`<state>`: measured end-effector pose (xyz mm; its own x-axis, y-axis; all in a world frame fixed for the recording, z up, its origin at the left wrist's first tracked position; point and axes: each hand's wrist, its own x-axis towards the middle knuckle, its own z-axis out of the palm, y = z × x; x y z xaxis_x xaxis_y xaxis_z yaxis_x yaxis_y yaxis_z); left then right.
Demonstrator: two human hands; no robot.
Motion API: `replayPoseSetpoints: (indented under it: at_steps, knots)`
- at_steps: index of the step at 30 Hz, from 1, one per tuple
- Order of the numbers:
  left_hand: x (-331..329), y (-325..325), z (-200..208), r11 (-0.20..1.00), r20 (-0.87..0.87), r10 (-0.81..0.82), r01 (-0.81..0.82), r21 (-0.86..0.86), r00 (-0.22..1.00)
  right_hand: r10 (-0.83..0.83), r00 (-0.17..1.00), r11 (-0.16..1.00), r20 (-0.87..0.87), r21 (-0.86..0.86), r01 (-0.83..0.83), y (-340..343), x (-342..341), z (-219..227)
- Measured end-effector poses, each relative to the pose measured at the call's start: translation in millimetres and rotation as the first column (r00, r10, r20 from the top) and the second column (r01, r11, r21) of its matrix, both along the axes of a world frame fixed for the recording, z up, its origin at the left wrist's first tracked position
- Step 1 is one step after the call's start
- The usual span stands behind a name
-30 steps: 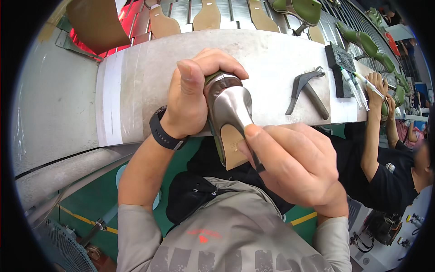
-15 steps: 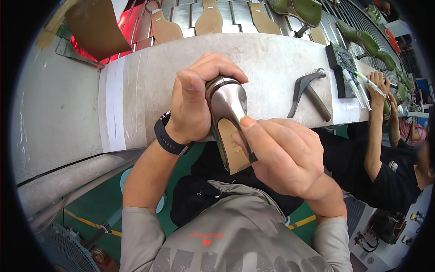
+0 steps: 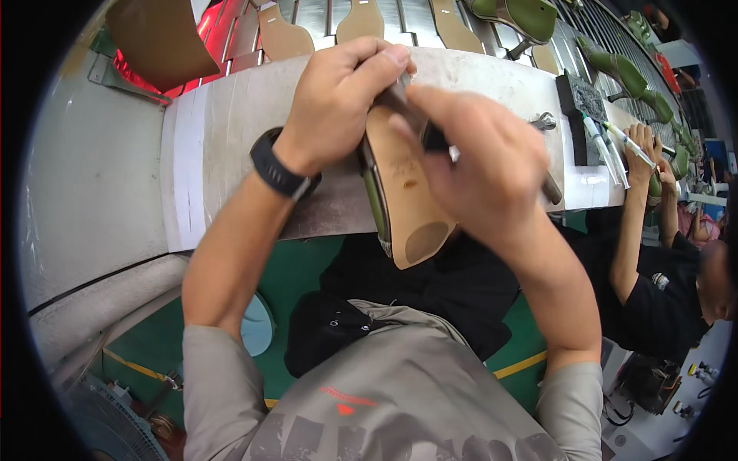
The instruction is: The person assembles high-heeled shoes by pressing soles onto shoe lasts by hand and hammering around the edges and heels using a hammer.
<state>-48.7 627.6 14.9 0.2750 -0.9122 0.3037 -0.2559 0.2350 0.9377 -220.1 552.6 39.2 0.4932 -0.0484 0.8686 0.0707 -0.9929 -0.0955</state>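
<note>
A high-heeled shoe [image 3: 407,173] is held sole up over the bench's near edge. Its sole is tan with a dark oval patch near the toe, and a strip of green upper shows along the left side. Wrapped round the heel end is my left hand [image 3: 334,100], closed, with a black watch on the wrist. My right hand [image 3: 492,154] is at the shoe's heel, smeared by motion; its fingers cover much of the heel, and their grip is unclear. Beyond that hand a hammer [image 3: 545,121] lies on the bench, mostly hidden.
Tan insoles [image 3: 360,21] and a green heeled shoe [image 3: 519,19] lie on the slatted metal conveyor beyond the bench [image 3: 231,138]. A dark block [image 3: 578,115] with syringes [image 3: 607,150] stands to the right. Farther right, a co-worker's hands [image 3: 642,150] handle another green shoe.
The shoe has turned so its sole faces up more fully. My left hand has rolled over the heel end, and my right hand has moved up toward it, now covering part of the hammer.
</note>
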Motion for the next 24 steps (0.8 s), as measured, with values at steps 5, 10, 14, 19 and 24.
replayPoseSetpoints:
  at_steps: [5,10,14,19,24]
  knots:
    - [6.8,-17.4,-8.3,0.984,-0.23,-0.178,0.177,-0.026,0.957,-0.015,0.99,0.954,-0.14,0.293,0.056,-7.6,-3.7,5.1]
    - [1.0,-21.2,-21.9,0.991,-0.135,-0.116,0.106,-0.079,0.984,0.142,0.886,0.68,-0.442,0.694,0.237,-24.0,-20.0,3.1]
    - [-0.3,-22.8,-28.6,0.99,-0.138,-0.092,0.076,-0.123,0.986,0.398,0.708,0.405,-0.583,0.804,0.434,-25.7,-9.4,18.4]
    - [-2.6,-21.8,-27.6,0.986,-0.1,-0.06,0.044,-0.158,0.993,0.381,0.632,0.449,-0.675,0.733,0.512,-24.0,2.4,32.0]
    - [-8.8,-22.6,-27.0,0.985,-0.189,-0.015,-0.017,-0.17,0.982,0.35,0.67,0.523,-0.655,0.73,0.44,-19.9,3.1,24.7]
